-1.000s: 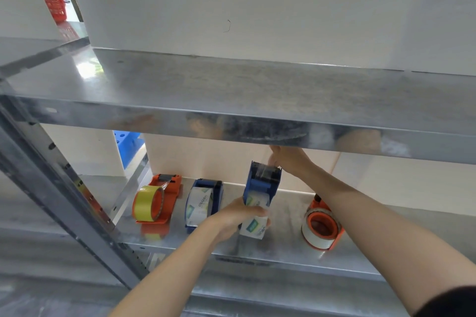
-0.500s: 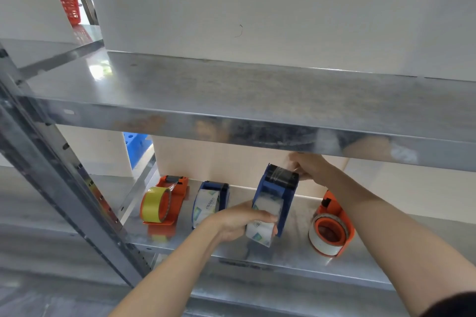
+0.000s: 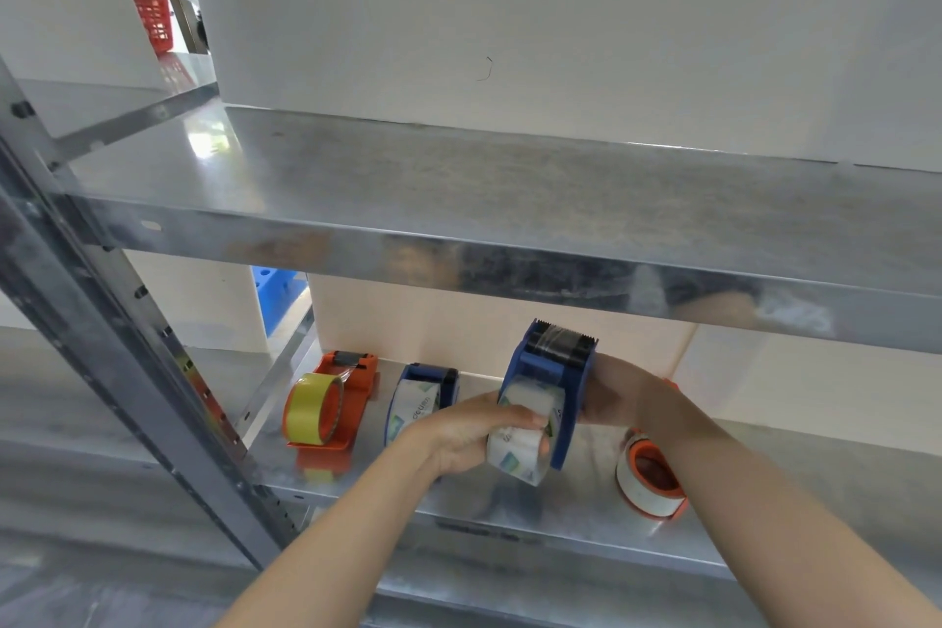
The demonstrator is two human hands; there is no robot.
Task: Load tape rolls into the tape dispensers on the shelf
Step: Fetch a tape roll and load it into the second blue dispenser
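Note:
A blue tape dispenser [image 3: 553, 372] is tilted up above the lower metal shelf [image 3: 509, 515], with clear tape stretched over its toothed top edge. My right hand [image 3: 619, 393] grips its right side. My left hand [image 3: 464, 433] holds the clear, printed tape roll [image 3: 520, 449] seated in the dispenser's lower end. On the shelf to the left sit an orange dispenser [image 3: 351, 382] with a yellow roll [image 3: 308, 411] and a second blue dispenser [image 3: 428, 385] with a clear roll. An orange dispenser with a white roll [image 3: 650, 479] lies to the right, partly behind my right forearm.
An upper metal shelf [image 3: 509, 230] overhangs the work area just above the raised dispenser. A slanted steel upright [image 3: 117, 347] runs along the left. A red basket [image 3: 155, 20] and a blue crate [image 3: 278, 291] show behind the shelving.
The blue dispenser has been lifted further up and tilted toward me. My right hand has shifted from its top rear to its right side. My left hand keeps its hold on the roll.

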